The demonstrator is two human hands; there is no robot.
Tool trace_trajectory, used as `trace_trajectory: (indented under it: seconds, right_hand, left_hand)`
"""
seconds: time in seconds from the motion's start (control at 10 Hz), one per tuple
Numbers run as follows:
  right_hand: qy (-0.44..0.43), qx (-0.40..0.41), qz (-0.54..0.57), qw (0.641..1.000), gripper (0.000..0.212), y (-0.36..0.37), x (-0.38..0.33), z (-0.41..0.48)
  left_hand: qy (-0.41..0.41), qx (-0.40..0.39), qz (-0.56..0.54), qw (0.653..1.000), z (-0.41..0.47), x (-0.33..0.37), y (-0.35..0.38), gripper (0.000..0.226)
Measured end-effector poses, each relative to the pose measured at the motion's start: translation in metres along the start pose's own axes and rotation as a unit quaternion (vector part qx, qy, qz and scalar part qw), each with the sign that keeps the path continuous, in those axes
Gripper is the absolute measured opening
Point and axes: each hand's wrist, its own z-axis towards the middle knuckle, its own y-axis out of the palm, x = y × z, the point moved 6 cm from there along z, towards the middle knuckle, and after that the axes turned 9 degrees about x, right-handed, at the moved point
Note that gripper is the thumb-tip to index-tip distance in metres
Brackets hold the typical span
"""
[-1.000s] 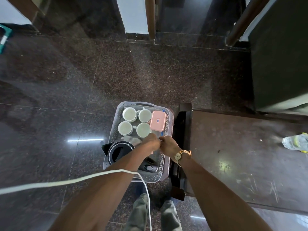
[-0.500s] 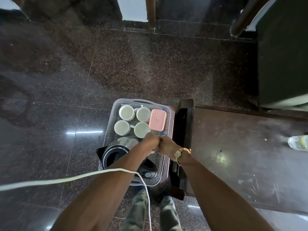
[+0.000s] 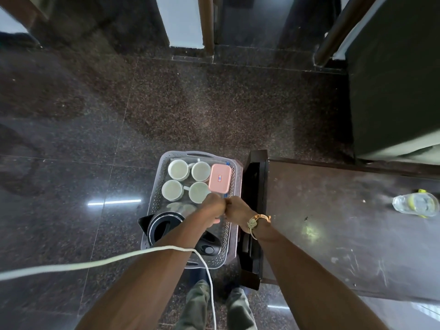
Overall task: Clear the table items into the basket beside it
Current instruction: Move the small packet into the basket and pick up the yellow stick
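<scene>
left hand (image 3: pixel 215 206) | right hand (image 3: pixel 238 209) | knuckles meet over basket (image 3: pixel 156 203) | grip: cannot tell, fingers hidden

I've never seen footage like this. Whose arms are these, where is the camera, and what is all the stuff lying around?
There is no machine here: these are a person's two bare arms. The single picture comes from a wide-angle camera worn on their head, looking down, so you see what they see.

On the floor stands a grey basket holding four white cups, a pink lidded box and a black kettle. To its right is a dark table with a clear plastic container near its far edge.

The left hand and right hand meet over the basket with curled fingers. What they hold, if anything, is hidden. A white cord crosses the left arm.
</scene>
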Motion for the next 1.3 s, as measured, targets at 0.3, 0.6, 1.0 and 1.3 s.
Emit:
trace_trajectory:
  seconds: [0.3, 0.6, 1.0, 1.3]
  right_hand:
    - [0.034, 0.133, 0.020, 0.990, 0.024, -0.062, -0.022, -0.084]
    - [0.096, 0.284, 0.089, 0.950, 0.025, -0.152, 0.036, -0.212]
    - [0.176, 0.418, 0.190, 0.871, 0.029, -0.188, 0.209, -0.381]
    - [0.211, 0.459, 0.223, 0.834, 0.019, -0.190, 0.354, -0.495]
  left_hand:
    - [0.197, 0.005, 0.104, 0.975, -0.091, 0.041, -0.022, 0.027]
    - [0.309, -0.118, 0.155, 0.931, -0.197, 0.067, 0.055, 0.017]
    - [0.398, -0.239, 0.270, 0.843, -0.350, -0.001, 0.223, 0.015]
    - [0.396, -0.299, 0.337, 0.800, -0.450, -0.086, 0.354, 0.016]
